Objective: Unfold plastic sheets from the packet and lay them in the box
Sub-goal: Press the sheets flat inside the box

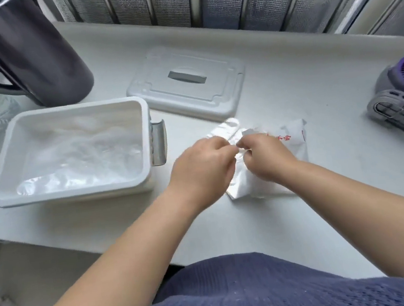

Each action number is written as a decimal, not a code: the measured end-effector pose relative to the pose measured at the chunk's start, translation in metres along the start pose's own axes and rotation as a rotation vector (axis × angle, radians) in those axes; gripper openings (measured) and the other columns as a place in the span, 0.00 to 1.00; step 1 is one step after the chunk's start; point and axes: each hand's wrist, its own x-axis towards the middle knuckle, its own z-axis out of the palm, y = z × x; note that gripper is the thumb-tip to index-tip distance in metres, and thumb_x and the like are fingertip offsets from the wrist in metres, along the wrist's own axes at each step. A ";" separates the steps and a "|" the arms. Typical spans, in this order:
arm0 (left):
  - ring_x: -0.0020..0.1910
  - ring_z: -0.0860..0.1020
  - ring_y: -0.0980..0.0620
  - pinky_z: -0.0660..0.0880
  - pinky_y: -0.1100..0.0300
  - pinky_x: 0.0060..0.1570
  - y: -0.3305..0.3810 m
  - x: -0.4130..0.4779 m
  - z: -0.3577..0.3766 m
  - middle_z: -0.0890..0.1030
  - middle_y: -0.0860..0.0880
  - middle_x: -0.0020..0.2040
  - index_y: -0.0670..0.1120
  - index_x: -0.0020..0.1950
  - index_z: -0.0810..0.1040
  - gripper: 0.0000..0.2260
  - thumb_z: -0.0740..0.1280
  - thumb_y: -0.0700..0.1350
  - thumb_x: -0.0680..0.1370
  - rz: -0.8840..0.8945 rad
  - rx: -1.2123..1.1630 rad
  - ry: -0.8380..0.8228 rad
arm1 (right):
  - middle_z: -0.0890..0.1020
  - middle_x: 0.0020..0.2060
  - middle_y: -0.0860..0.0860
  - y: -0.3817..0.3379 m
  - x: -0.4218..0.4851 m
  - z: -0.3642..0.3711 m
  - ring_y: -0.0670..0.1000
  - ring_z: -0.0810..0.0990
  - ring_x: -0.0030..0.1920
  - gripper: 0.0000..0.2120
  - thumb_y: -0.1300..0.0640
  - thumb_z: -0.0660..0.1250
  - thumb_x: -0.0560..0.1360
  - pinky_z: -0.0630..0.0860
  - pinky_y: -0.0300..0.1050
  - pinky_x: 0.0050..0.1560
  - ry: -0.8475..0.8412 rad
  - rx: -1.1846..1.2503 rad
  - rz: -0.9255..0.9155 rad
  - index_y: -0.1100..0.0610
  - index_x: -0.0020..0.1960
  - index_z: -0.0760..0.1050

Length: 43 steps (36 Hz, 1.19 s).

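Left grip (202,164): fingers curled, pinching one edge of a folded plastic sheet (227,128).
Right grip (266,156): thumb and fingers closed on the opposite edge of the same sheet, knuckles nearly touching the left grip.
Sheet: held between both grips, with a folded tail poking out just beyond them.
Packet (295,141): lies flat on the table (327,188), under my right grip and out to its right.
Box (68,192): open, well to the left of my left grip, already holding clear sheets (82,162). Its lid (189,96) lies beyond both grips.
Risk, tearing: the film looks thin, so I judge a sharp pull apart could split it at the pinch points.
Risk, clinging: the layers may stick together and open only partway.
Risk, packet: nothing pins it down, so a tug could drag it along or pull out extra sheets.
Risk, carry: a limp open sheet could snag on the box rim.
Writing: red characters on the packet, just right of my right grip, partly covered and too blurred to read. I see no other label.
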 end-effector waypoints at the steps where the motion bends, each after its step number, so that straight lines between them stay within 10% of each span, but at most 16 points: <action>1: 0.47 0.79 0.42 0.78 0.51 0.38 0.004 -0.002 0.011 0.81 0.48 0.50 0.45 0.51 0.82 0.11 0.61 0.45 0.77 -0.065 -0.044 -0.108 | 0.75 0.65 0.52 0.007 -0.002 0.003 0.54 0.72 0.65 0.21 0.64 0.55 0.75 0.69 0.49 0.63 -0.027 -0.002 0.005 0.53 0.66 0.72; 5: 0.61 0.73 0.49 0.74 0.51 0.55 0.003 -0.011 0.050 0.73 0.50 0.63 0.49 0.66 0.72 0.20 0.63 0.57 0.78 -0.353 -0.059 -0.545 | 0.71 0.68 0.52 0.026 -0.010 0.011 0.52 0.69 0.67 0.23 0.65 0.55 0.77 0.67 0.45 0.65 -0.098 -0.010 0.003 0.53 0.71 0.67; 11: 0.51 0.76 0.42 0.67 0.57 0.38 0.014 0.000 0.064 0.79 0.45 0.50 0.44 0.50 0.77 0.08 0.60 0.44 0.77 -0.396 0.076 -0.438 | 0.68 0.69 0.54 0.037 -0.015 0.004 0.52 0.67 0.68 0.25 0.66 0.58 0.76 0.59 0.36 0.63 -0.054 0.111 -0.053 0.56 0.72 0.64; 20: 0.34 0.73 0.52 0.67 0.61 0.32 -0.004 0.011 0.039 0.77 0.52 0.31 0.46 0.32 0.75 0.10 0.74 0.44 0.70 -0.737 -0.443 -0.285 | 0.65 0.69 0.52 0.029 -0.016 -0.002 0.49 0.66 0.67 0.34 0.57 0.66 0.72 0.63 0.36 0.61 -0.241 0.170 -0.068 0.50 0.75 0.57; 26: 0.40 0.81 0.55 0.78 0.64 0.40 -0.010 0.008 0.022 0.82 0.49 0.41 0.44 0.46 0.83 0.05 0.68 0.44 0.78 -0.887 -1.037 -0.442 | 0.64 0.72 0.48 0.023 -0.017 0.001 0.47 0.63 0.71 0.41 0.49 0.74 0.69 0.60 0.35 0.63 -0.260 0.197 -0.119 0.50 0.75 0.56; 43: 0.29 0.78 0.58 0.71 0.66 0.29 -0.007 0.007 -0.004 0.81 0.52 0.29 0.42 0.34 0.79 0.16 0.72 0.54 0.73 -0.816 -0.781 -0.141 | 0.76 0.55 0.44 -0.003 -0.022 0.001 0.45 0.73 0.59 0.19 0.51 0.68 0.71 0.67 0.38 0.55 -0.008 0.331 -0.182 0.50 0.61 0.73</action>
